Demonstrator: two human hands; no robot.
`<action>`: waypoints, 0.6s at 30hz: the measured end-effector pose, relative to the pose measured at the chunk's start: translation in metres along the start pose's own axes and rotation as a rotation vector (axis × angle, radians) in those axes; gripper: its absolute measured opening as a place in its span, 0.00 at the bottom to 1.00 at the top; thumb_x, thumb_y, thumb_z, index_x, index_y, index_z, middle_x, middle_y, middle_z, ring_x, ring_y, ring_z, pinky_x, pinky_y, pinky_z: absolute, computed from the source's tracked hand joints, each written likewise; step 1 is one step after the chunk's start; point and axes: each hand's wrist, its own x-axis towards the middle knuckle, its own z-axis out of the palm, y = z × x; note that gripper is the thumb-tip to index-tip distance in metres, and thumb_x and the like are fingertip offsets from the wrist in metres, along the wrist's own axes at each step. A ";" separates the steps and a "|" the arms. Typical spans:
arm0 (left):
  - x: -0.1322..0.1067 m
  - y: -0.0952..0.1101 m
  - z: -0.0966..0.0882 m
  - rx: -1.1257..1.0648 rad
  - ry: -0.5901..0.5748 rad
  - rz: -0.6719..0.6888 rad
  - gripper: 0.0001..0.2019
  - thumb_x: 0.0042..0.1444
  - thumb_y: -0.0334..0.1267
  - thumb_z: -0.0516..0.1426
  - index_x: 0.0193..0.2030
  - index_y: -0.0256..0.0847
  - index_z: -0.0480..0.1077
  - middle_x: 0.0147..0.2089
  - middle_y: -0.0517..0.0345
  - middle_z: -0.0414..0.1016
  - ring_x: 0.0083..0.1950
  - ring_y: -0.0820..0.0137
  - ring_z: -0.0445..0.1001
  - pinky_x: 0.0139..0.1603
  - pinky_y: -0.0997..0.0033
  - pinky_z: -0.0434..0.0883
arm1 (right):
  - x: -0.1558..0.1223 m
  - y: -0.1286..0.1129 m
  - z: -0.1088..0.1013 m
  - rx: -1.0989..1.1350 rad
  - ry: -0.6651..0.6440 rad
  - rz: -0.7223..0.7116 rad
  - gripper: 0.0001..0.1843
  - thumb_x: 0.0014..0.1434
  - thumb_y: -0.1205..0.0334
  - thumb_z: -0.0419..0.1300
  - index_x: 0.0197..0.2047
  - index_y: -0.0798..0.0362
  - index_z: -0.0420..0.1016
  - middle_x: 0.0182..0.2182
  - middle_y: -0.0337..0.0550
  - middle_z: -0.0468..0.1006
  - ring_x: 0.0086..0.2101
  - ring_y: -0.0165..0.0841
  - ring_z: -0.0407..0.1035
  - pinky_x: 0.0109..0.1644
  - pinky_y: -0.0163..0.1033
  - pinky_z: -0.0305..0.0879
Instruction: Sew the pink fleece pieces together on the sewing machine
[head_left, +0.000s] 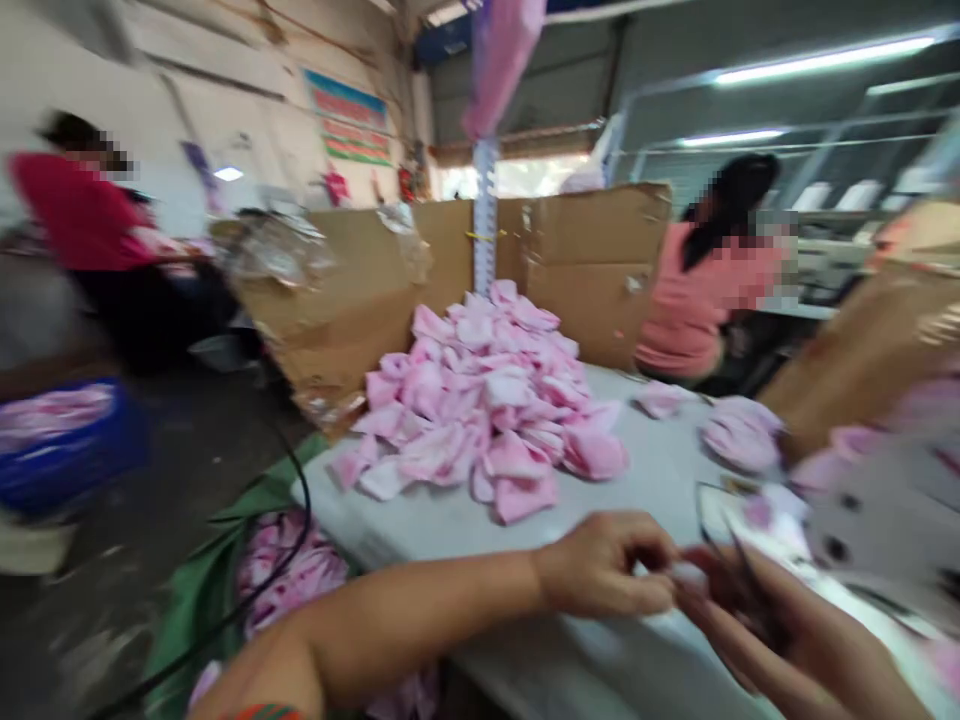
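My left hand (pixel 611 565) reaches across from the left, its thumb and forefinger pinched on a small pale cloth piece (pixel 690 575). My right hand (pixel 802 625) meets it there, its fingertips touching the same piece. Dark metal thread snips (pixel 746 580) lie in the right hand, blades pointing up and away; motion blur softens their outline. Beyond both hands, a large heap of pink and white cloth pieces (pixel 487 400) covers the middle of the pale table (pixel 420 525).
Cardboard walls (pixel 585 270) edge the table's back, with a perforated metal post (pixel 484 215) between them. A round pink bundle (pixel 741 433) lies at right, near a blurred white machine (pixel 885 520). A green sack (pixel 187 610) and blue tub (pixel 67 445) stand left. Two people work nearby.
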 end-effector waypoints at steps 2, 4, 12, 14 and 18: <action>-0.003 0.016 -0.002 -0.090 0.011 -0.039 0.05 0.47 0.34 0.57 0.31 0.36 0.66 0.29 0.61 0.63 0.30 0.75 0.60 0.32 0.76 0.59 | -0.009 -0.008 -0.011 -0.037 -0.051 0.061 0.10 0.56 0.52 0.61 0.35 0.49 0.69 0.25 0.35 0.68 0.24 0.29 0.62 0.26 0.33 0.60; -0.006 0.029 0.000 -0.207 -0.008 -0.126 0.09 0.49 0.39 0.58 0.33 0.35 0.66 0.30 0.60 0.64 0.30 0.75 0.61 0.32 0.75 0.60 | -0.013 -0.014 -0.016 -0.014 0.005 0.111 0.08 0.57 0.55 0.59 0.36 0.49 0.68 0.24 0.34 0.66 0.23 0.28 0.59 0.25 0.33 0.56; -0.016 0.038 0.037 -0.378 0.038 -0.225 0.13 0.49 0.42 0.61 0.33 0.34 0.66 0.29 0.59 0.67 0.31 0.74 0.65 0.34 0.75 0.63 | -0.042 -0.012 -0.020 0.114 0.030 0.217 0.14 0.58 0.49 0.59 0.32 0.52 0.68 0.25 0.36 0.65 0.27 0.29 0.59 0.30 0.34 0.56; -0.016 0.038 0.041 -0.386 0.013 -0.210 0.13 0.50 0.43 0.62 0.33 0.35 0.66 0.30 0.58 0.69 0.32 0.73 0.67 0.35 0.74 0.64 | -0.050 -0.008 -0.023 0.094 0.027 0.240 0.16 0.59 0.48 0.57 0.31 0.53 0.69 0.24 0.37 0.67 0.26 0.30 0.60 0.29 0.35 0.55; -0.015 0.038 0.044 -0.297 -0.041 -0.238 0.17 0.52 0.48 0.61 0.39 0.36 0.68 0.30 0.57 0.70 0.32 0.72 0.68 0.35 0.73 0.65 | -0.059 -0.007 -0.030 0.084 -0.006 0.262 0.16 0.61 0.49 0.53 0.31 0.52 0.69 0.25 0.39 0.71 0.26 0.30 0.61 0.28 0.35 0.55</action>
